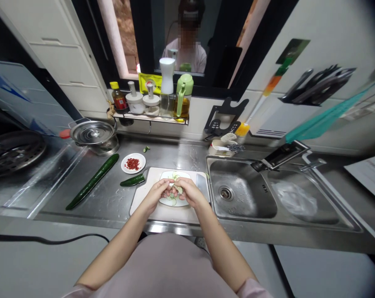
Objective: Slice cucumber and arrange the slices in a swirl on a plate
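Over a white plate point(164, 200), my left hand point(160, 191) and my right hand point(189, 191) meet with curled fingers. Pale green cucumber slices point(178, 189) show between the fingertips; how many is hidden. More thin slices lie on the plate below. A white cutting board point(150, 211) is under the plate, and a knife point(201, 184) with a broad grey blade rests on its right side. Left of the board lies a cut piece of cucumber point(132, 180), near a small white dish point(123, 165) of chopped red pieces point(132, 164).
A long whole cucumber point(92, 182) and a lidded steel pot point(96, 138) are at the left. Bottles and jars stand on a wall rack point(150, 118). The sink point(243, 186) with its faucet point(280, 156) is right of the board. Small green scraps point(146, 149) lie behind.
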Demonstrator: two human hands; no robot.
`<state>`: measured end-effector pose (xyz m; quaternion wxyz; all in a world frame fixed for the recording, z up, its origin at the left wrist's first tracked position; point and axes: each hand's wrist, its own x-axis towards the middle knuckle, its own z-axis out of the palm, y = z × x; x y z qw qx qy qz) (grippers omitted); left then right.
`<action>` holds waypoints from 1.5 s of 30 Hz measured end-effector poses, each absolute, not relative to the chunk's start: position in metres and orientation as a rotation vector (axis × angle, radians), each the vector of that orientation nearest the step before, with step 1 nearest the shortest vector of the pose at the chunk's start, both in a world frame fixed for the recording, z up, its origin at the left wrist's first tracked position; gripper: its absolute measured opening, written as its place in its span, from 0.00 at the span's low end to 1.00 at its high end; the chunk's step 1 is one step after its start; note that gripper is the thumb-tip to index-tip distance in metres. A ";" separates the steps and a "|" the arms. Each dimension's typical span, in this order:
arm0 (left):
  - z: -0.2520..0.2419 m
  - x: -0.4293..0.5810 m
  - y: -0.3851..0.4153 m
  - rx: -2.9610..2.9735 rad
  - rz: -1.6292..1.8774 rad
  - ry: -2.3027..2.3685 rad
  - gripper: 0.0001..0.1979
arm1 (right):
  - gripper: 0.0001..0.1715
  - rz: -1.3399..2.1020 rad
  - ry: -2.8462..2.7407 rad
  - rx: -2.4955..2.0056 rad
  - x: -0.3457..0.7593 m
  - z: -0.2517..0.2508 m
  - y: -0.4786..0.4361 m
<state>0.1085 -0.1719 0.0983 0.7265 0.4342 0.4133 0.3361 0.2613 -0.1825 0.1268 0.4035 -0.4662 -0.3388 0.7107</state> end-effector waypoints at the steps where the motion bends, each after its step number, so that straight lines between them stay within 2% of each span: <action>1: 0.098 0.108 -0.172 0.949 0.733 0.903 0.23 | 0.09 1.798 -0.861 -1.182 0.262 0.126 -0.182; 5: 0.094 0.108 -0.171 0.932 0.674 0.855 0.22 | 0.08 1.805 -0.894 -1.200 0.264 0.124 -0.181; 12: 0.090 0.106 -0.168 0.956 0.741 0.876 0.26 | 0.07 1.822 -1.033 -1.259 0.272 0.119 -0.174; 19: 0.067 0.096 -0.157 1.153 0.954 1.087 0.19 | 0.13 1.664 -1.202 -1.429 0.276 0.095 -0.161; 24: 0.039 0.088 -0.147 1.332 0.977 1.260 0.15 | 0.05 1.427 -1.336 -1.532 0.270 0.059 -0.145; 27: 0.027 0.087 -0.141 1.420 0.924 1.366 0.13 | 0.03 1.223 -1.513 -1.693 0.265 0.045 -0.136; 31: 0.019 0.086 -0.135 1.533 0.811 1.520 0.11 | 0.07 0.989 -1.734 -1.862 0.259 0.039 -0.129; 38: 0.016 0.088 -0.134 1.685 0.535 1.734 0.09 | 0.12 0.778 -1.977 -1.989 0.251 0.031 -0.127; 45: 0.022 0.095 -0.133 1.795 0.376 1.831 0.09 | 0.15 0.715 -2.067 -2.102 0.241 0.023 -0.127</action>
